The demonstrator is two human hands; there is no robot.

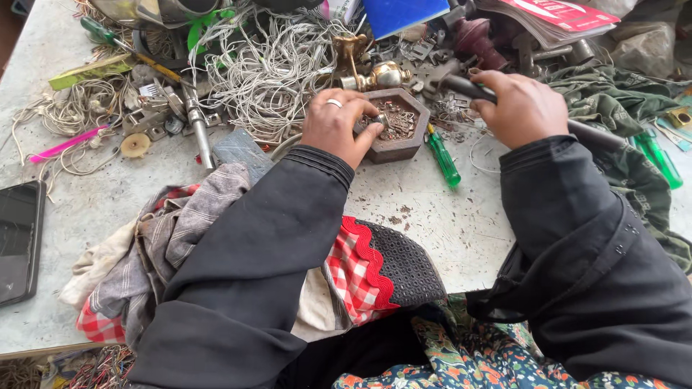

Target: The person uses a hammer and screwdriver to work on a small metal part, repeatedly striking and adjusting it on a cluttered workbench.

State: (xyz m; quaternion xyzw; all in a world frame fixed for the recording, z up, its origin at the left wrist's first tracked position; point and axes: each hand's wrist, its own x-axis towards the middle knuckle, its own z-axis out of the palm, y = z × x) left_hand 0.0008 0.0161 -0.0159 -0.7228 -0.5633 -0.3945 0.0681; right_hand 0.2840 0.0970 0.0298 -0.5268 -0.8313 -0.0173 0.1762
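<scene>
Cluttered table (pixel 432 216), hexagonal wooden tray (pixel 401 137) under left hand (pixel 337 124)

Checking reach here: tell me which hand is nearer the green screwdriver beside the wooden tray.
Right. The right hand grips a dark handle just up-right of the green screwdriver; the left hand rests across the wooden tray.

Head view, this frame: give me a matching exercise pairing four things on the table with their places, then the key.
Things:
1. hexagonal brown wooden tray
2. green-handled screwdriver
3. black flat phone
4. pink plastic strip

Places:
A. at the table's left edge
B. just right of the tray
C. under the left hand's fingertips
D. on the left, beside the pale wire coils

Pairs: 1-C, 2-B, 3-A, 4-D
</scene>
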